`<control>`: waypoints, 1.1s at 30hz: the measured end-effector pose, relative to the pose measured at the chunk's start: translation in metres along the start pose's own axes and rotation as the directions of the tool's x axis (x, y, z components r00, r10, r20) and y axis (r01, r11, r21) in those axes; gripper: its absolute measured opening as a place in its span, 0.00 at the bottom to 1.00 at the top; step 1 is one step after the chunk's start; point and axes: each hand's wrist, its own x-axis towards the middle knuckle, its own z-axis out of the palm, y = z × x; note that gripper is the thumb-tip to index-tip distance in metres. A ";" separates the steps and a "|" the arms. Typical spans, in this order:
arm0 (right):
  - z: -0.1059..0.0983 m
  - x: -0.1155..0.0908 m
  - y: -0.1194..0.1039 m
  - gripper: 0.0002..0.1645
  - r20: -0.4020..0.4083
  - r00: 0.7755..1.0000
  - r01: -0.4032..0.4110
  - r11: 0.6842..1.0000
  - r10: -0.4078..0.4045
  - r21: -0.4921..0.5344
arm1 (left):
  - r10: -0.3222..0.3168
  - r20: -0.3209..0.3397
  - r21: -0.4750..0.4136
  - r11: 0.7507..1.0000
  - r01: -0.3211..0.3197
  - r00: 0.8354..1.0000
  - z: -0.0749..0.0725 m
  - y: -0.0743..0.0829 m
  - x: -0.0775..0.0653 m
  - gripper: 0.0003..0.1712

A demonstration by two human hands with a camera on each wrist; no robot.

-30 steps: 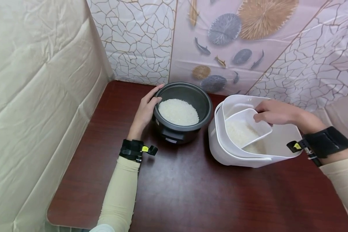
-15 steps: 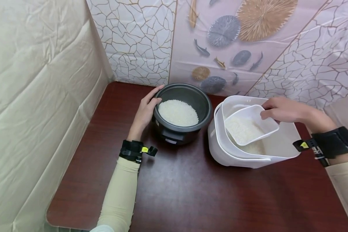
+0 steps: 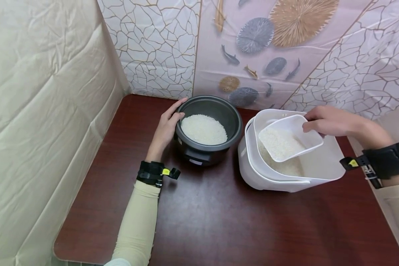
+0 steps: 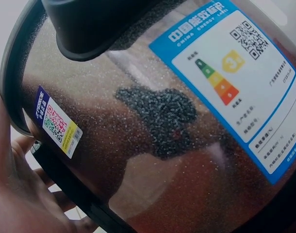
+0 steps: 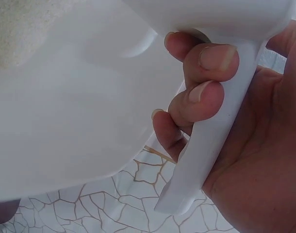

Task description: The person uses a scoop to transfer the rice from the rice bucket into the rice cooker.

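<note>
A dark round rice cooker (image 3: 190, 150) with white rice (image 3: 204, 129) in its bowl stands at mid table. My left hand (image 3: 164, 127) holds its left side, thumb at the rim and fingers along the outside. The left wrist view shows the cooker's glossy side close up, with an energy label (image 4: 230, 87). My right hand (image 3: 334, 121) grips a white scoop by its handle (image 5: 213, 131), fingers curled round it in the right wrist view. The scoop (image 3: 307, 140), partly filled with rice, hangs tilted over the opening of a white rice bin (image 3: 269, 181). More rice lies in the bin below.
The bin stands close to the cooker's right side on a dark red-brown table (image 3: 219, 221). A patterned wall covering (image 3: 156, 48) rises right behind both. Padded cream fabric (image 3: 46, 129) borders the table's left edge.
The scoop has risen out of the rice in the bin and shifted right, now carrying rice, its mouth turned upward. My left hand and the cooker stay in place.
</note>
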 end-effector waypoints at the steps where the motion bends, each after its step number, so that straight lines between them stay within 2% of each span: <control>1: 0.000 0.000 0.000 0.12 -0.001 1.000 0.001 1.000 -0.001 -0.001 | 0.000 0.001 0.003 1.000 0.000 1.000 0.001 0.003 -0.001 0.30; 7: 0.000 -0.002 0.001 0.13 -0.002 1.000 0.001 1.000 -0.001 0.002 | 0.003 0.002 0.007 1.000 -0.003 1.000 0.002 0.008 -0.003 0.30; 14: 0.000 -0.003 0.005 0.12 0.012 1.000 -0.007 0.999 0.007 0.033 | 0.007 -0.001 0.003 1.000 -0.007 1.000 -0.001 -0.018 0.006 0.30; 17: 0.000 -0.003 0.006 0.12 0.016 1.000 -0.011 0.999 0.011 0.043 | 0.017 -0.006 0.012 1.000 -0.017 1.000 -0.001 -0.023 0.007 0.29; 33: 0.000 -0.005 0.015 0.15 -0.012 1.000 -0.022 0.999 0.022 0.047 | 0.058 -0.014 0.020 0.998 -0.058 0.998 -0.001 -0.022 0.007 0.28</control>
